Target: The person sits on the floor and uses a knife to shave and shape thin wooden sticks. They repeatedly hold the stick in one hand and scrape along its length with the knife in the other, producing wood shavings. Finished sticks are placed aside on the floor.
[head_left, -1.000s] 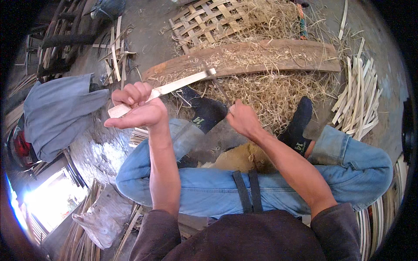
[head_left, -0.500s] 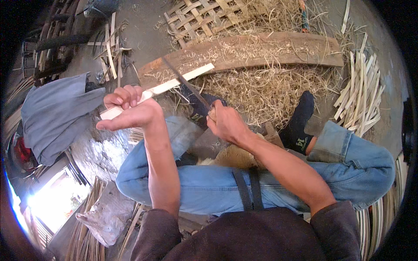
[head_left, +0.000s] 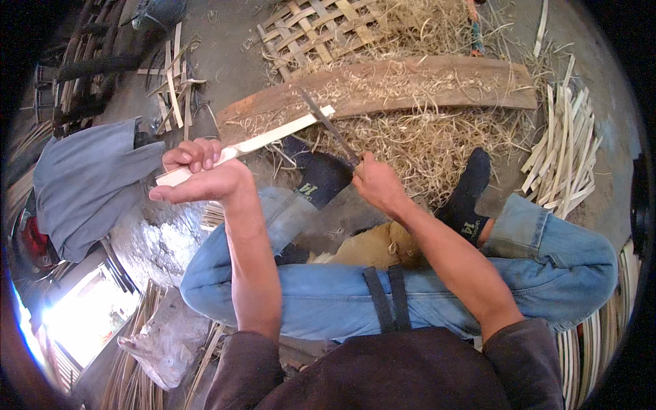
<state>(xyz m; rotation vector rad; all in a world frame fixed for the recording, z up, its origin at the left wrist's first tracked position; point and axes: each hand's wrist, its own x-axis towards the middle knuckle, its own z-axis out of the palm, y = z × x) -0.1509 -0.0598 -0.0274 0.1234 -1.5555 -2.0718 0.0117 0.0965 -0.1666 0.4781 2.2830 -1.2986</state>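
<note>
Head view: left hand (head_left: 222, 181) curled around a flat pale strip (head_left: 270, 137), its tip over the near edge of a long wooden board (head_left: 502, 85). Right hand (head_left: 378, 183) is gripping a thin dark knife (head_left: 335, 133) that crosses near that tip. Curly, stringy shavings (head_left: 403, 147) clutter the board; woven mat (head_left: 320, 31) past its far edge.

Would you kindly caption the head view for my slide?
Left hand grips a pale flat wooden strip; right hand holds a dark narrow knife across it, near curly tan shavings.
</note>
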